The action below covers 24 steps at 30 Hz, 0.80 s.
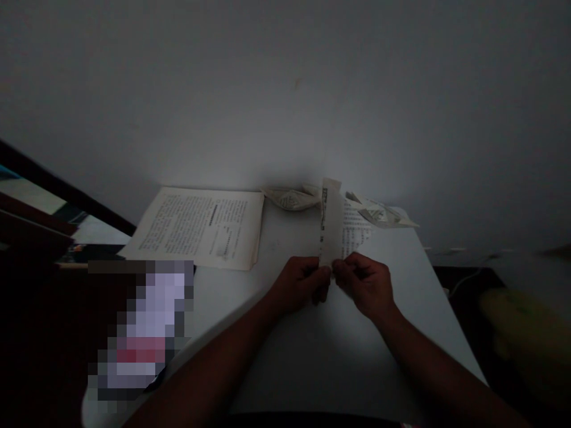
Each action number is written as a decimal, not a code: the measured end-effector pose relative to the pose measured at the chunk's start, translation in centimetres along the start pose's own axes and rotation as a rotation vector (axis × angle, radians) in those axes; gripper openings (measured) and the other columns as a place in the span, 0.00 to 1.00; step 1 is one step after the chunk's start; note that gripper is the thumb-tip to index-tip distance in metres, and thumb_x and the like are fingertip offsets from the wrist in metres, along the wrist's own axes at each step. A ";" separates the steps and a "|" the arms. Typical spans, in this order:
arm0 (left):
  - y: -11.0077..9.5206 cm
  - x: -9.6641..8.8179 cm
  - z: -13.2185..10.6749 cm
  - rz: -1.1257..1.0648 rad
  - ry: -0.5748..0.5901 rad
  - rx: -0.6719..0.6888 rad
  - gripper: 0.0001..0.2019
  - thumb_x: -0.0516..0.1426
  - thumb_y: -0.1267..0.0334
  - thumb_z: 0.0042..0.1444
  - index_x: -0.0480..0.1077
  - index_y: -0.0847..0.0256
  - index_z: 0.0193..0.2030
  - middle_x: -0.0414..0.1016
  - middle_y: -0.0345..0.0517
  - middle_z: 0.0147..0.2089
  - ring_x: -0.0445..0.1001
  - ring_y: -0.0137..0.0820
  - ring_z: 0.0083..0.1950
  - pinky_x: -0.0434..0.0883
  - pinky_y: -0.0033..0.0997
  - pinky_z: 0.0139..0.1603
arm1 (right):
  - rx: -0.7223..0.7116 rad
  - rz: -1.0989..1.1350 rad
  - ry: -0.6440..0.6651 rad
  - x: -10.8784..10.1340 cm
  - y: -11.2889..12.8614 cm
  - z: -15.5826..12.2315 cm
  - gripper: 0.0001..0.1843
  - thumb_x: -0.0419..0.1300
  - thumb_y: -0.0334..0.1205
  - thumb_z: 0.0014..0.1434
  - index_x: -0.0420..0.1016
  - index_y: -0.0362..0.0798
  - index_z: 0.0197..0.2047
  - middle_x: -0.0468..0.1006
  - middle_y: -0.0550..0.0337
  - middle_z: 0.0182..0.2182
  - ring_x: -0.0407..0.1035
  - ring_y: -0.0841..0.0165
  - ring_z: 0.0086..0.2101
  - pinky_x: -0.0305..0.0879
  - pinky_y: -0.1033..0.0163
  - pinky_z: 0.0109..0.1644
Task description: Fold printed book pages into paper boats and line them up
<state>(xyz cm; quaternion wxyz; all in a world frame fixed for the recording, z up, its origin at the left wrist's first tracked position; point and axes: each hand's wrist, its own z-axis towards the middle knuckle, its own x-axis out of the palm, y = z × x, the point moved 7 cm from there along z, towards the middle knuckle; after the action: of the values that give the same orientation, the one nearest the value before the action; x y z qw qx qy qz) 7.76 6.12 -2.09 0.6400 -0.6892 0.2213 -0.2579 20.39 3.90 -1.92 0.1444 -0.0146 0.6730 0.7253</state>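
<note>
A folded strip of printed paper (332,229) stands up between my hands, its long side pointing away from me. My left hand (303,282) pinches the strip's near end from the left. On the other side, my right hand (366,280) closes its thumb and fingers on the same near end. Just beyond the strip lies a folded paper boat (291,199), partly hidden by it. More folded paper boats (384,215) sit to the right of the strip. Under them shows a printed sheet (357,235).
A stack of printed sheets (196,226) lies at the table's back left. The white table (285,356) meets a bare wall (285,107) behind. A pixelated, blurred-out object (147,327) is at the left edge. Something yellowish (521,327) stands off the table to the right.
</note>
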 end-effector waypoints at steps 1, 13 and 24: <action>0.0 0.0 0.0 -0.007 0.010 0.010 0.17 0.52 0.55 0.58 0.68 0.65 0.25 0.67 0.39 0.18 0.64 0.23 0.18 0.62 0.24 0.22 | -0.010 -0.013 0.005 -0.1 0.1 0.0 0.19 0.63 0.48 0.54 0.66 0.47 0.20 0.67 0.64 0.15 0.58 0.75 0.17 0.53 0.69 0.19; -1.2 -5.8 -0.5 0.011 -0.514 0.119 0.19 0.51 0.50 0.60 0.60 0.62 0.25 0.57 0.33 0.21 0.58 0.22 0.21 0.57 0.22 0.22 | -0.178 -0.143 0.316 1.8 1.7 -0.6 0.17 0.62 0.48 0.54 0.71 0.46 0.20 0.69 0.63 0.17 0.62 0.73 0.20 0.58 0.67 0.23; -1.1 -2.4 -0.2 0.219 -0.080 0.020 0.19 0.48 0.50 0.62 0.60 0.62 0.26 0.58 0.35 0.23 0.58 0.23 0.25 0.57 0.23 0.25 | 0.162 0.319 0.007 -1.0 -1.2 0.8 0.17 0.63 0.53 0.52 0.80 0.46 0.31 0.77 0.57 0.22 0.71 0.66 0.25 0.68 0.61 0.28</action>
<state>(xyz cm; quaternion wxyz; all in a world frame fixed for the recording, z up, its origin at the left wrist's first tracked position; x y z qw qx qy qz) 5.74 7.61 -1.21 0.6796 -0.6641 0.2669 -0.1608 21.72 4.58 -2.82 0.0259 0.1017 0.7236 0.6822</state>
